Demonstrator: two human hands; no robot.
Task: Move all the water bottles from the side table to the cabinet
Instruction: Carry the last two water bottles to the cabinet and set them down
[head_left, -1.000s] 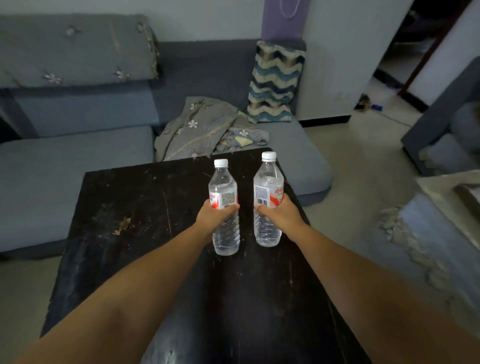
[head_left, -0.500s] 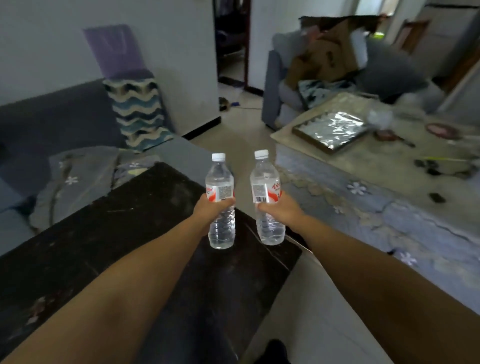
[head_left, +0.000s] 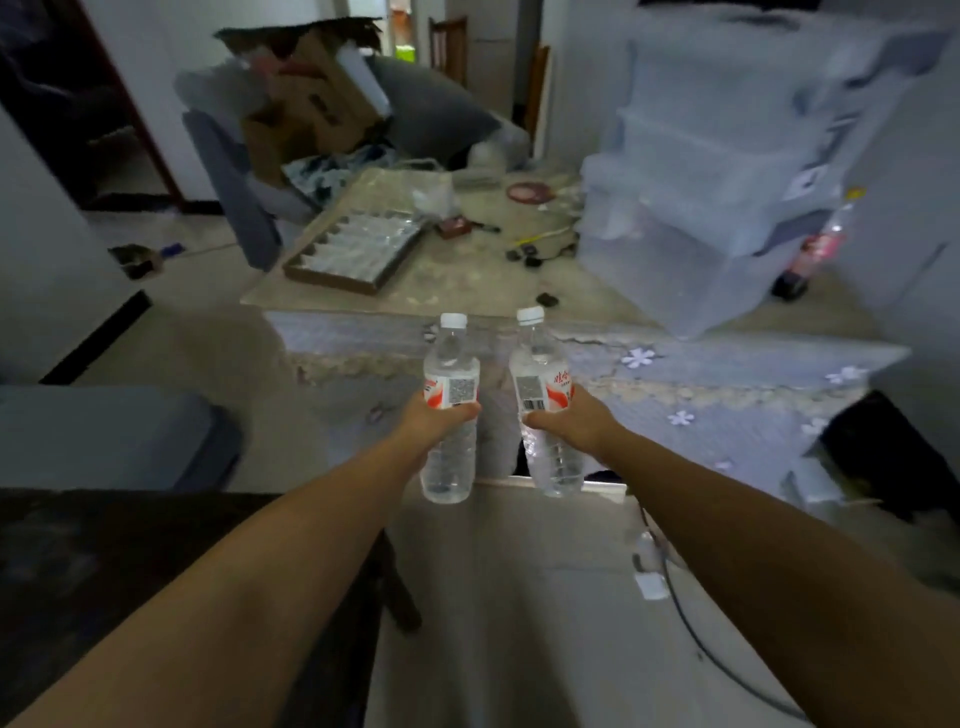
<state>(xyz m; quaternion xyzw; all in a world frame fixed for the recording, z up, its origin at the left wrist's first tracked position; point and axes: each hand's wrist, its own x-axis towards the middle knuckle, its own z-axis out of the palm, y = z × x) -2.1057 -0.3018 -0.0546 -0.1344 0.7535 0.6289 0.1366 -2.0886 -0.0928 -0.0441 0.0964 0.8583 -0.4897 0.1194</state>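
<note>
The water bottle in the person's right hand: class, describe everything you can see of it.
The water bottle is clear ribbed plastic with a white cap and a white-and-red label bearing a barcode. It is capped, roughly upright, leaning slightly, held in the air above the floor. The right hand grips its middle, below the label; nothing else touches it.

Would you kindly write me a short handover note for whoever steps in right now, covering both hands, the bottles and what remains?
Left hand: grips a clear plastic water bottle with a white cap at its red-and-white label, upright, in the air.
Right hand: grips a second clear white-capped water bottle the same way.
Done: both bottles are off the dark side table, which lies at lower left.
Left: carry both to the cabinet and set them down; the cabinet cannot be made out for certain in this view.
</note>
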